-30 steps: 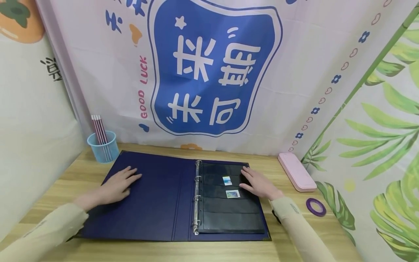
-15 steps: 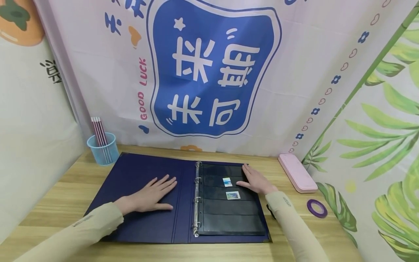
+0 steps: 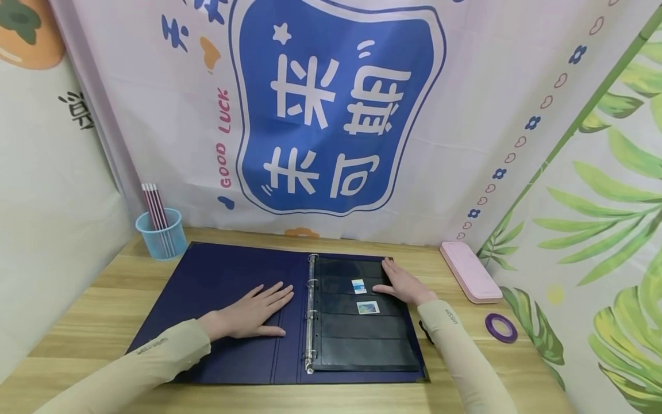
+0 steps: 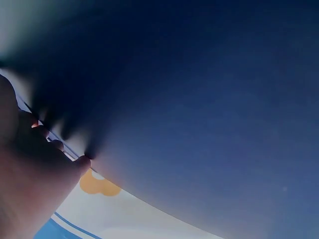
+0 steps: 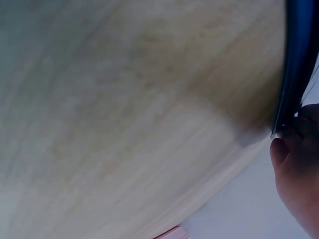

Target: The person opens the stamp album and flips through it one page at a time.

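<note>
A dark blue ring binder (image 3: 217,270) lies spread wide on the wooden table. My left hand (image 3: 253,313) rests flat on its bare left cover, fingers spread toward the metal rings (image 3: 311,315). On the right side lies a black pocket sheet (image 3: 367,353) with two postage stamps in it: a blue-and-white stamp (image 3: 359,286) and, below it, a green-and-blue stamp (image 3: 368,307). My right hand (image 3: 405,283) lies over the sheet's upper right edge, fingers extended, thumb near the stamps. In the right wrist view, that hand (image 5: 299,164) is at the binder's edge.
A light blue cup (image 3: 162,238) of pencils (image 3: 157,207) stands at the back left. To the right are a pink case (image 3: 469,273) and a purple tape roll (image 3: 501,328). A printed cloth (image 3: 331,115) hangs behind the table (image 3: 98,305).
My left hand has slid rightward across the left cover, from near its left edge toward the rings. The right hand has shifted only slightly at the sheet's edge.
</note>
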A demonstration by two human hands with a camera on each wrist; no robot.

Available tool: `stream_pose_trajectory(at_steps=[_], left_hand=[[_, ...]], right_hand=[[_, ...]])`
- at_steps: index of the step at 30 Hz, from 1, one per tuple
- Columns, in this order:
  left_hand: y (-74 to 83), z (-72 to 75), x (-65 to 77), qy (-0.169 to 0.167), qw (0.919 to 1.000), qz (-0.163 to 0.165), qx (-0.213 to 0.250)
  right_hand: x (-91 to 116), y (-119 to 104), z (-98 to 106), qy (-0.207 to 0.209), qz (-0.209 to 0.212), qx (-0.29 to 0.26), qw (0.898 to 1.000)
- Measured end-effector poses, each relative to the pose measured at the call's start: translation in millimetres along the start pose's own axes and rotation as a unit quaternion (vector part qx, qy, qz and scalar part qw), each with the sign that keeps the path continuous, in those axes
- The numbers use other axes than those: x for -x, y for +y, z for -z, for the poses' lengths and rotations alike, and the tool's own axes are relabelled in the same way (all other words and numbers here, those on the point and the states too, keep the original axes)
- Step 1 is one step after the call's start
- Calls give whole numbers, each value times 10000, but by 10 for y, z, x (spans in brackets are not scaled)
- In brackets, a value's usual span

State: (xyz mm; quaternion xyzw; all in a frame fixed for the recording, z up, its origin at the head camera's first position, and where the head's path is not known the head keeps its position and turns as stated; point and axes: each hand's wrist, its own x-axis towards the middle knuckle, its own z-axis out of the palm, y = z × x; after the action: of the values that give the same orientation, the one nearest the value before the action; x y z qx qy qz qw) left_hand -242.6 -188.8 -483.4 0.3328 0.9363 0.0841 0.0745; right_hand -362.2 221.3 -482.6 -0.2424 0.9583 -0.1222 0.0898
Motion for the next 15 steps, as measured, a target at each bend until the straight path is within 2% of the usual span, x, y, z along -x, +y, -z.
stream_pose_trajectory(at_steps=[15], left_hand=[[8, -16, 6, 52, 10000, 35, 39]], right_hand=[[15, -33, -13, 246, -42, -235, 9994]])
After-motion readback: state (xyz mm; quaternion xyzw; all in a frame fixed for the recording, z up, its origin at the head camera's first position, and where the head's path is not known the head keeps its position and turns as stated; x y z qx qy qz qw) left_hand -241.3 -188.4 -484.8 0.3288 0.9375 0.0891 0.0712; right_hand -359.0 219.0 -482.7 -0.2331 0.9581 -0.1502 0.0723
